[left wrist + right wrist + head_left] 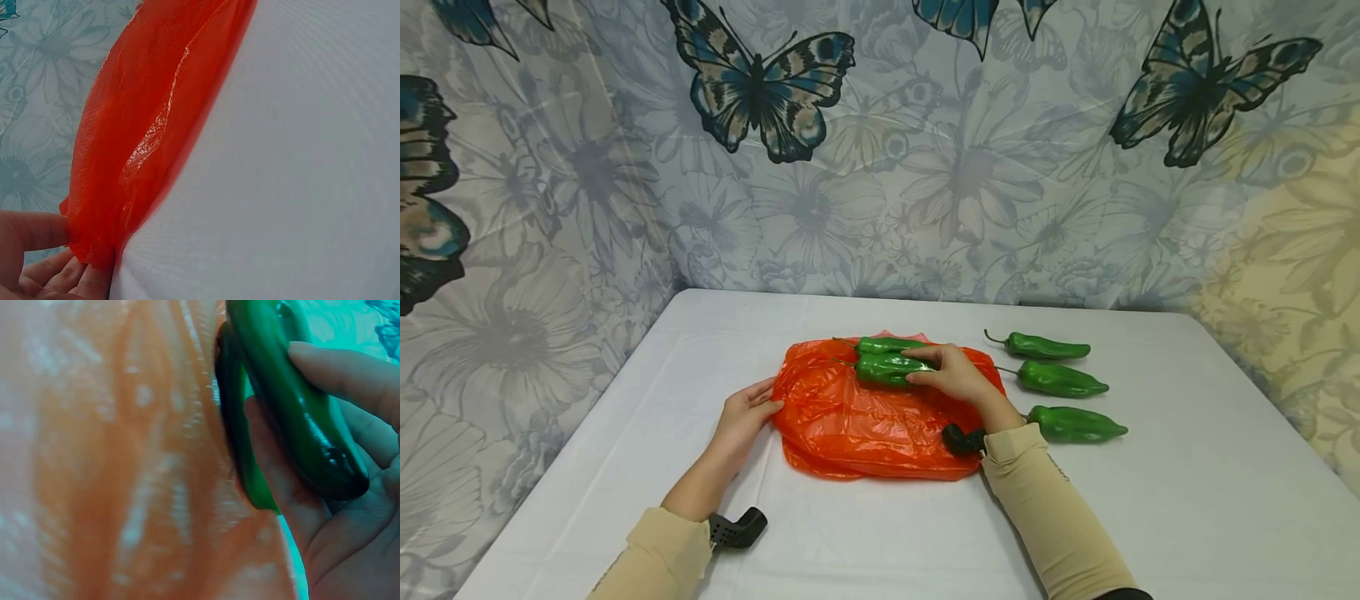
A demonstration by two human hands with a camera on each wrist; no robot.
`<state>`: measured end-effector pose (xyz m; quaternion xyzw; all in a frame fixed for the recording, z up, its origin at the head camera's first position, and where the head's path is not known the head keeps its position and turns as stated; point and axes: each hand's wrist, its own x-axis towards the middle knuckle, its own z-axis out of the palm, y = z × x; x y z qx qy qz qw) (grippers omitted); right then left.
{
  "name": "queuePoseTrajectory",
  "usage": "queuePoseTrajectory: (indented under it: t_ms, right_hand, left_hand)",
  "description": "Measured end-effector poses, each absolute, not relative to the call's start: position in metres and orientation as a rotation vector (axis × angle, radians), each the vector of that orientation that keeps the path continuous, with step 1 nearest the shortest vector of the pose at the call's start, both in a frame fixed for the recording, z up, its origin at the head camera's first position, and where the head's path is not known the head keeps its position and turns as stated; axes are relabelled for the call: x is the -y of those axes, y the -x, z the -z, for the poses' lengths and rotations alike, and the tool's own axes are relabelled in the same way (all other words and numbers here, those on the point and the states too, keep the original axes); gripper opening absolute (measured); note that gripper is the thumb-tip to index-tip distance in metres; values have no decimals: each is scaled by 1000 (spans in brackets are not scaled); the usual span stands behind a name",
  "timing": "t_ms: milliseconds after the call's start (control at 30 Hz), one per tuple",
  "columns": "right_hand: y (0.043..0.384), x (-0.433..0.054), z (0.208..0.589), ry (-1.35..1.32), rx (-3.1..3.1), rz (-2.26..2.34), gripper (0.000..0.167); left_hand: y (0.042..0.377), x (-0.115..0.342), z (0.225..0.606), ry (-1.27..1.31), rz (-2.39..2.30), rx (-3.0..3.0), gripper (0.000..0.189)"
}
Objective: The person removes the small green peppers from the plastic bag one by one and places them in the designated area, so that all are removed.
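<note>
- White-covered table (842, 542): it fills the foreground and narrows toward its far edge, carrying everything that you handle.
- Tan sleeves (1048, 508): they enter from the near side over both your forearms; a black wrist device (741, 529) shows at your left cuff and a second black device (962, 439) at your right.
- Left hand (747, 417): you pinch the left edge of the bag, thumb and fingers clamped on the thin film from opposite sides, as the left wrist view shows.
- Red plastic bag (865, 437): it lies crumpled and spread between your hands, at the middle of the table.
- Right hand (952, 377): you grip the nearer pepper by its right end, your digits closed on both sides of it; one finger passes between it and its neighbour.
- Nearer pepper (883, 371): green and glossy, it is over the far half of the bag, stem to the left; whether it touches the film you cannot tell.
- Farther pepper (887, 344): it lies just beyond, near the bag's far edge.
- Three loose peppers (1062, 379): they form a column right of the bag, stems leftward; your right wrist partly covers the nearest.
- Patterned backdrop (850, 225): flowers and blue-brown butterflies (758, 83) rise behind the table.
</note>
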<state>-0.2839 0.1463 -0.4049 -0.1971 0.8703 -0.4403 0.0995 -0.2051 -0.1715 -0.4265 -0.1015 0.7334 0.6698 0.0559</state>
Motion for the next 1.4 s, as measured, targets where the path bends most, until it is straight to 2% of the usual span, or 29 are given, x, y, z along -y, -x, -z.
queuePoseTrajectory:
  t_ms: [300, 933, 1400]
  right_hand:
    - [277, -148, 388, 529, -2531, 1405, 47]
    - [268, -149, 357, 609, -2516, 1444, 47]
    - [251, -177, 346, 558, -2576, 1370, 48]
  left_hand:
    - [207, 169, 429, 300, -2037, -2217, 50]
    - [204, 172, 427, 303, -2037, -2235, 51]
    - [204, 171, 427, 290, -2047, -2218, 50]
